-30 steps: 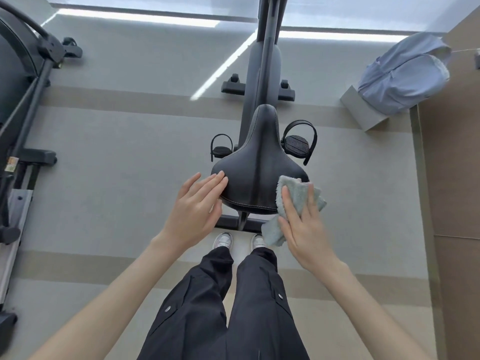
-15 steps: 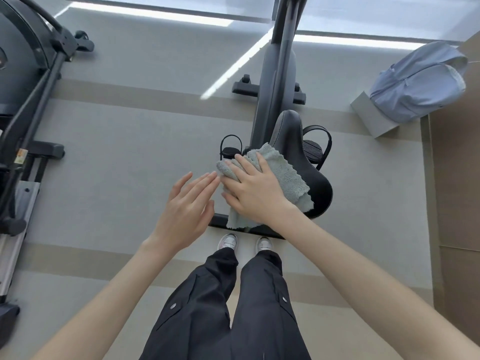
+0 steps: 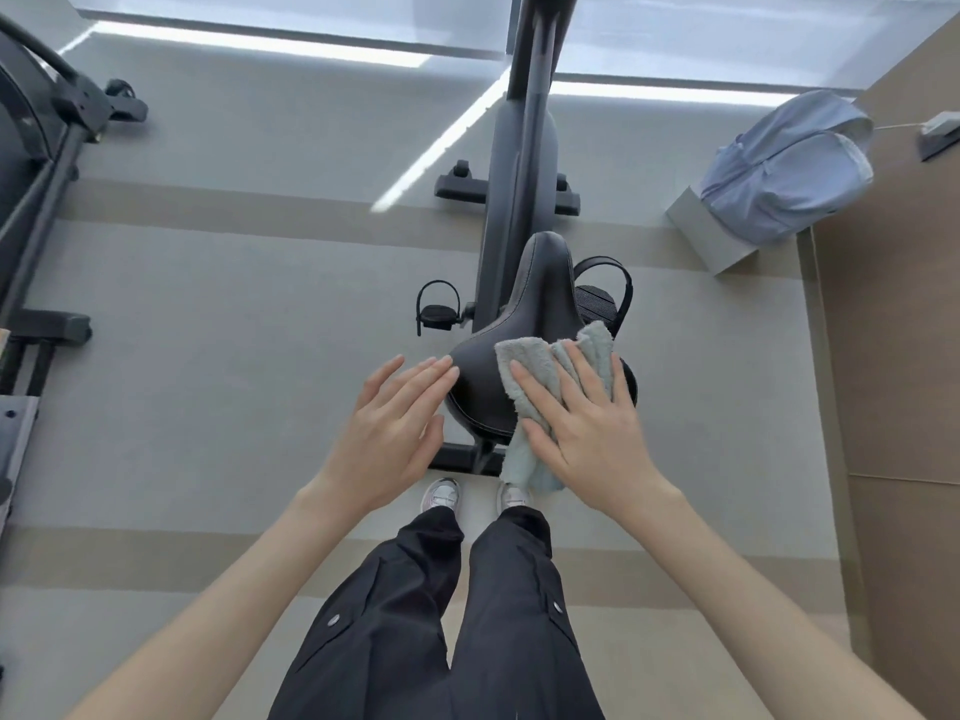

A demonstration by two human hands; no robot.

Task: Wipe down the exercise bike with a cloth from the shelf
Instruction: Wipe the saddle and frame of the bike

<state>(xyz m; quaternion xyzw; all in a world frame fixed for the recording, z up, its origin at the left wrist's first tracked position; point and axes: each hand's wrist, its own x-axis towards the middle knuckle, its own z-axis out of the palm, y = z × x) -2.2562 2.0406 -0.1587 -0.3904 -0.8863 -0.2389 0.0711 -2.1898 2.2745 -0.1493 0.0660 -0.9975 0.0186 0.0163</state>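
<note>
The dark grey exercise bike stands straight ahead of me, seen from above, its black saddle nearest. My right hand lies flat on a pale grey-green cloth and presses it onto the right rear half of the saddle; a corner of the cloth hangs down behind the seat. My left hand is open with fingers spread, its fingertips touching the saddle's left edge. Two black pedals with straps show on either side of the frame.
Another black exercise machine fills the left edge. A light blue backpack rests on a grey block at the right, beside a brown wall panel. My legs and white shoes are just behind the bike's rear foot.
My right hand slid the cloth across the saddle from its left side to its right rear. The left hand has stayed by the saddle's left edge.
</note>
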